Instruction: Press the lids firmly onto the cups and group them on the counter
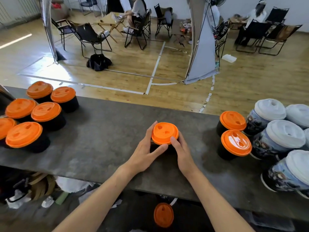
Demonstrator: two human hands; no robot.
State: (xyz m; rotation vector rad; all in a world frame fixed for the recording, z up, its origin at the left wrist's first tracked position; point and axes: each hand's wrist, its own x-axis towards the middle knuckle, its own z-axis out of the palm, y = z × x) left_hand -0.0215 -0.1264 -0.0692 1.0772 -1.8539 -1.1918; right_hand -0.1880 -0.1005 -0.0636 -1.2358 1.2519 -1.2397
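Observation:
A black cup with an orange lid (164, 133) stands in the middle of the grey counter (103, 131). My left hand (147, 151) grips its left side, fingers up along the lid's rim and thumb under the near edge. My right hand (181, 151) holds its right side, thumb on the lid's near rim. The cup's body is mostly hidden by my hands. Several black cups with orange lids (45, 113) stand grouped at the left end. Two more orange-lidded black cups (235, 143) stand at the right.
Several patterned cups with white lids (284, 134) crowd the counter's right end. A loose orange lid (163, 215) lies below the counter's near edge. Beyond the far edge is a wooden floor with folding chairs and seated people.

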